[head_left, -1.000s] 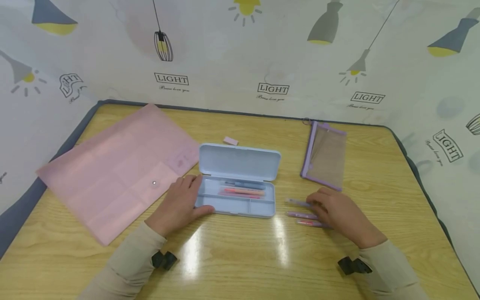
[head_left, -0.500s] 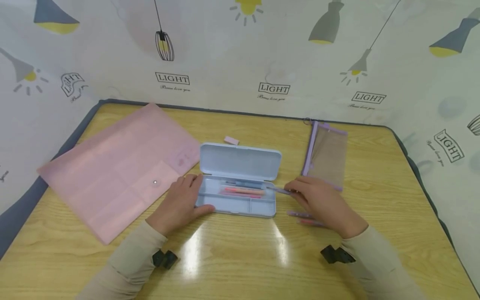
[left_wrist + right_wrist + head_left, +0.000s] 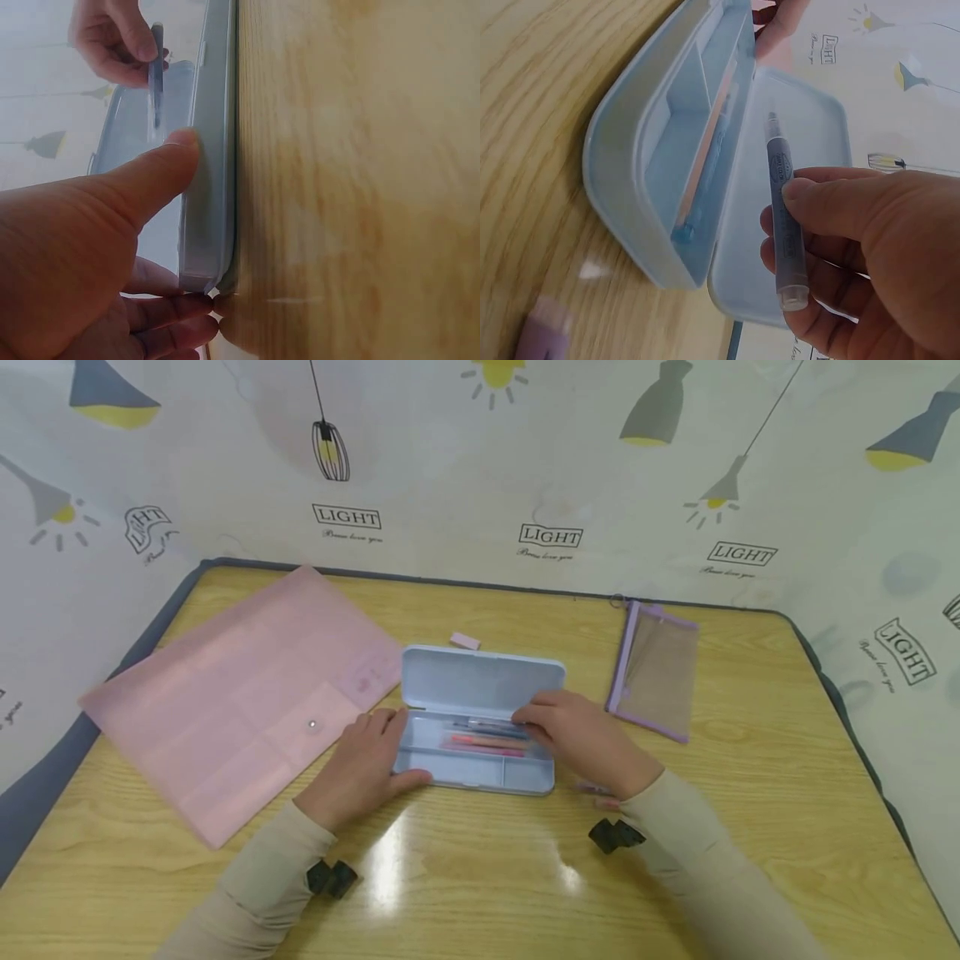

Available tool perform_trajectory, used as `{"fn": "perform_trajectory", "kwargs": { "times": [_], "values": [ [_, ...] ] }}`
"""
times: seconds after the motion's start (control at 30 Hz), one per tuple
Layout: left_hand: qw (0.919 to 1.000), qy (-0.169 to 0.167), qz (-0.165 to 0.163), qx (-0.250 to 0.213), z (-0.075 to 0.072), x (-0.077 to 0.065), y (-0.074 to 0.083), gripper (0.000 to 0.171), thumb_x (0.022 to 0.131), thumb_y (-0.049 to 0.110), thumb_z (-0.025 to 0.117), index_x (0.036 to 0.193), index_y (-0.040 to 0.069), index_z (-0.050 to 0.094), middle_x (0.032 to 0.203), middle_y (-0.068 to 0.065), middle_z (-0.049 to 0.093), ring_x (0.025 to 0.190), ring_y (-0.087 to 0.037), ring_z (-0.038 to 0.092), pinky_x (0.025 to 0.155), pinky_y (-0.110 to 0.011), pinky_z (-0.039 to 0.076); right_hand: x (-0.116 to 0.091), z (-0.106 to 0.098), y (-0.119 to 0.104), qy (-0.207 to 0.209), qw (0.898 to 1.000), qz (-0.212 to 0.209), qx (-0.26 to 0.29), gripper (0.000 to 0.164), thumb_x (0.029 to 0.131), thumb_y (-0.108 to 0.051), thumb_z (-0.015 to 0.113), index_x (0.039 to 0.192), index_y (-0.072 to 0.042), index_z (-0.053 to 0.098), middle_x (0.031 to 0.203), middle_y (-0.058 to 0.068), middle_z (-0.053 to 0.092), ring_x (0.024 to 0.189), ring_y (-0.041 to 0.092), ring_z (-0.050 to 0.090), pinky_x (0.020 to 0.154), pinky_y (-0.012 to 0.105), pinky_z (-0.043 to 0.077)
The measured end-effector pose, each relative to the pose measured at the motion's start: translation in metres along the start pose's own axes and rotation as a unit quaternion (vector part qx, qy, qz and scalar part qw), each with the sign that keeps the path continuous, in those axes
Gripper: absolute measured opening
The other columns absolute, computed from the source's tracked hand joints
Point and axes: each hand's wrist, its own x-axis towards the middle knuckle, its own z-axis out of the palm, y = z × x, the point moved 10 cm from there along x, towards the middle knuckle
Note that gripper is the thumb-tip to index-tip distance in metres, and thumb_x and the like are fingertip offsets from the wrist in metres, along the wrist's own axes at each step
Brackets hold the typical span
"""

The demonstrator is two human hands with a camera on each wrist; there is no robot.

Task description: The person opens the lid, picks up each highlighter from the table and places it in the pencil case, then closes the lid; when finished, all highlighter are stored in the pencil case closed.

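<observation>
A light blue pencil case (image 3: 450, 772) lies on the table with its lid (image 3: 480, 681) raised. My left hand (image 3: 363, 772) grips the case's left end, thumb on the front edge. Several pens (image 3: 487, 742) lie in its rear compartment; the front compartments hold nothing visible. Over the right end of that rear compartment, my right hand (image 3: 588, 739) pinches a greyish-lilac pen (image 3: 786, 217) with a clear cap, between thumb and fingers. In the left wrist view the same pen (image 3: 156, 75) points down toward the case. Two more pens (image 3: 597, 790) on the table are partly hidden below my right wrist.
To the left lies a large pink snap folder (image 3: 247, 702). A small pink eraser-like block (image 3: 465, 641) sits behind the lid. At the back right is a purple-edged mesh zip pouch (image 3: 660, 677). A printed cloth wall (image 3: 450, 468) stands behind the table.
My right hand has picked up the pen from the table on the right and carried it left, over the case. The left hand has stayed at the case's left end.
</observation>
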Motion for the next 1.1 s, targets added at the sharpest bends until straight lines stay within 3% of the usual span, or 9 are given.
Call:
{"fn": "perform_trajectory", "kwargs": {
  "times": [0.3, 0.63, 1.1],
  "values": [
    [1.0000, 0.004, 0.000, 0.004, 0.000, 0.001, 0.000, 0.087, 0.083, 0.046, 0.076, 0.140, -0.011, 0.041, 0.126, -0.026, 0.053, 0.111, -0.038, 0.051, 0.091, -0.050, 0.044, 0.018, 0.014, -0.007, -0.014, 1.000, -0.004, -0.001, 0.015, 0.091, -0.008, 0.070, 0.104, -0.011, 0.076, 0.092, 0.002, 0.069, 0.086, 0.018, 0.066, 0.081, 0.034, 0.054],
    [1.0000, 0.006, 0.002, 0.005, -0.001, 0.001, 0.000, 0.087, 0.083, 0.045, 0.076, 0.140, -0.010, 0.041, 0.126, -0.026, 0.053, 0.112, -0.037, 0.050, 0.092, -0.050, 0.043, 0.022, 0.017, -0.010, -0.005, 1.000, -0.013, -0.018, 0.011, 0.089, -0.009, 0.071, 0.099, -0.012, 0.076, 0.087, 0.002, 0.067, 0.079, 0.018, 0.065, 0.075, 0.034, 0.054],
    [1.0000, 0.002, -0.002, 0.000, -0.001, 0.000, 0.000, 0.087, 0.083, 0.045, 0.076, 0.141, -0.010, 0.041, 0.126, -0.026, 0.054, 0.110, -0.036, 0.051, 0.090, -0.049, 0.044, 0.021, 0.034, -0.010, -0.018, 0.995, 0.013, -0.093, 0.018, 0.091, -0.005, 0.067, 0.096, -0.021, 0.075, 0.084, -0.001, 0.060, 0.072, 0.014, 0.056, 0.065, 0.031, 0.053]
  ]
}}
